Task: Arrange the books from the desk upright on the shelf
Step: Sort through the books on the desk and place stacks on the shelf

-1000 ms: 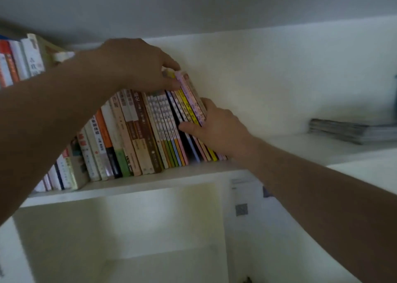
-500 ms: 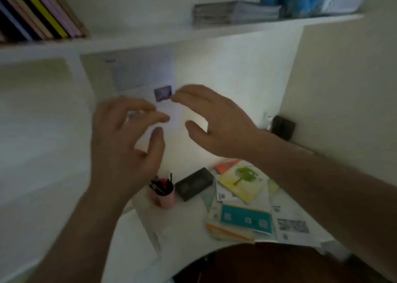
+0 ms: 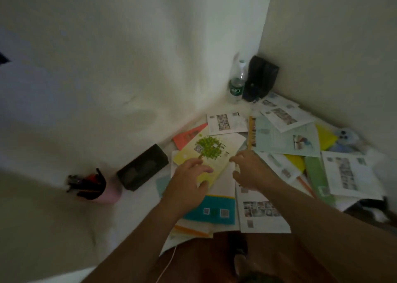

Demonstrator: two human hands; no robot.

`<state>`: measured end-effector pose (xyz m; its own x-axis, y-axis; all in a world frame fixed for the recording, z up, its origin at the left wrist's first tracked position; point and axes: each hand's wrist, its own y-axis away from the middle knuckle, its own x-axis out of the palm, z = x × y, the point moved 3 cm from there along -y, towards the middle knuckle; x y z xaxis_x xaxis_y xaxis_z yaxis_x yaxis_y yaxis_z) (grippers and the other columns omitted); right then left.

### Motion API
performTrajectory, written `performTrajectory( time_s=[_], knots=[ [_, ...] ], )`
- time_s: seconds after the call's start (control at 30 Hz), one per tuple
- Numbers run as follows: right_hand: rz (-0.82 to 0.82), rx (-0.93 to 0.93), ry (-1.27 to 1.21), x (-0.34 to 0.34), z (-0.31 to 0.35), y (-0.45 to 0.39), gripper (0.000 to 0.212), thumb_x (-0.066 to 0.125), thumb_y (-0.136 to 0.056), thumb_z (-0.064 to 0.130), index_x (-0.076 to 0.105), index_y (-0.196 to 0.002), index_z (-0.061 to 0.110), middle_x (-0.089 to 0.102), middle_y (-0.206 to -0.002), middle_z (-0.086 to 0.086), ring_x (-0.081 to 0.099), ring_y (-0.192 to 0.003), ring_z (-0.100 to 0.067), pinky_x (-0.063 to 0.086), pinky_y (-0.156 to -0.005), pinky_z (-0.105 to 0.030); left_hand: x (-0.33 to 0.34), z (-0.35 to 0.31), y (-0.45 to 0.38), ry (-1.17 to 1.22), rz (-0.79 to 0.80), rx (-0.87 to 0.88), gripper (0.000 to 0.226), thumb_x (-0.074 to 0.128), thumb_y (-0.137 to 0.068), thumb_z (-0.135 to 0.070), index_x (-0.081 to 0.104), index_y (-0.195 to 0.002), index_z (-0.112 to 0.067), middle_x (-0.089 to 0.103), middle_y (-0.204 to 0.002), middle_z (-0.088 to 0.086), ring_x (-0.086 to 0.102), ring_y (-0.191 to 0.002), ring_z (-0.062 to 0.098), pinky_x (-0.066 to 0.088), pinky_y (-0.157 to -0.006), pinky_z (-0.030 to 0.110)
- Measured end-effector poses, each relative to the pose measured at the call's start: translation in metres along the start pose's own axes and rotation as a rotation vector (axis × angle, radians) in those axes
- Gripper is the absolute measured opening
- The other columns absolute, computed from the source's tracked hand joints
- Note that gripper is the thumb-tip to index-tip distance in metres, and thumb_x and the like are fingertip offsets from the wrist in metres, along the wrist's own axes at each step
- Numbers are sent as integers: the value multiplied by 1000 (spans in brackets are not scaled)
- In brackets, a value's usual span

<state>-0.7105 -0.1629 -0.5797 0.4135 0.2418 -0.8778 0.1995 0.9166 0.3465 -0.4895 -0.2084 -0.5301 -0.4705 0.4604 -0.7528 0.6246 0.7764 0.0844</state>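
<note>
Many thin books lie scattered flat on the white desk (image 3: 137, 209). On top of the near pile is a yellow book with a green tree on its cover (image 3: 217, 151). My left hand (image 3: 189, 181) rests on that book's near left corner with its fingers spread. My right hand (image 3: 251, 171) is at the book's right edge, fingers apart and curled, fingertips touching or almost touching the edge. Below them lie a teal book (image 3: 211, 209) and a white booklet with photos (image 3: 261, 214). The shelf is out of view.
A pink pen cup (image 3: 101, 188) and a black box (image 3: 142, 170) stand left of the pile. A water bottle (image 3: 237, 85) and a black case (image 3: 261, 78) fill the far corner. A blue plush toy (image 3: 343, 138) sits at the right wall.
Both hands left the upright row of books on the shelf. The view swung down to the desk, and my hands came down onto the yellow tree book.
</note>
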Motion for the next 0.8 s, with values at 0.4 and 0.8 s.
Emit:
performTrajectory(
  time_s=[0.4,0.8],
  knots=[
    [-79,245,78,-17,-172,-90,83,63,-86,67,26,-154,39,8,-166,-4,6,-154,-42,13,-123,-68,122,-20,-193,-252,448,-101,53,63,-98,-32,48,-148,-40,20,-169,-2,23,-155,25,34,-119,42],
    [-132,137,159,-39,-219,-87,67,69,-94,49,42,-150,24,47,-149,-4,38,-143,-30,28,-120,-57,169,-65,-255,-355,279,72,61,67,-94,-26,43,-150,-29,36,-156,0,30,-141,28,35,-117,47]
  ],
)
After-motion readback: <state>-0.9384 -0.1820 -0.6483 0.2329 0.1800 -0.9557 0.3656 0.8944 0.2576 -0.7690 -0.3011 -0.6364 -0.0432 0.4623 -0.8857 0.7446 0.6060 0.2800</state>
